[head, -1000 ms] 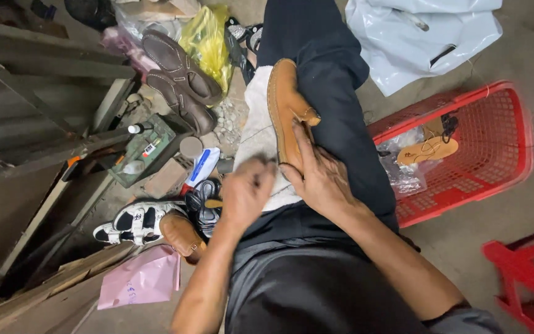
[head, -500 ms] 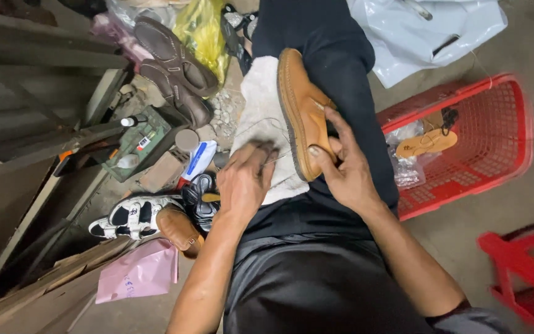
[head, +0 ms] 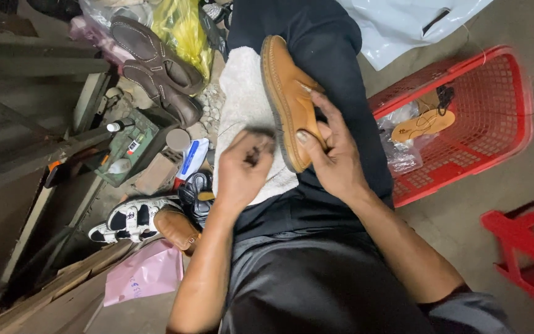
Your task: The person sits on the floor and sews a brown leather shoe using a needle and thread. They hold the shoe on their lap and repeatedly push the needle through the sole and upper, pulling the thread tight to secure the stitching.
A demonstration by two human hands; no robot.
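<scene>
Gripping a tan shoe [head: 288, 99] w/ the right hand [head: 335, 161]: fingers spread over the upper, thumb side at the heel end, sole edge turned toward the left. Shoe lies lengthwise on the person's lap, partly on a white towel [head: 239, 105] draped over the dark trousers, toe pointing away from the body. Left hand [head: 242, 170] is clenched just beside the shoe's heel, pinching something small and dark betw. thumb and fingers; item is blurred, can't ID it.

Handling, as judged: shoe looks light, one hand controls it. Upper appears soft leather, would dent under pressure; sole rim looks stiffer and ribbed, so the better purchase is across the sole edge and heel, not the toe cap. Surface seems matte, not slippery.

Surroundings: red basket [head: 495, 80] on the floor at the person's right, holding a tan insole [head: 424, 124] and clear plastic. Brown shoe pair [head: 156, 62] near the top left, beside a yellow bag [head: 183, 31]. Black-and-white sandal [head: 131, 219] and a pink bag [head: 146, 275] by the left knee. Green tin [head: 131, 145] among clutter, contents unclear.

Hidden/cut off: shoe's inner side and far face not visible; any thread or tool in the left fist can't be made out; red stool [head: 526, 247] cropped at the right edge.
</scene>
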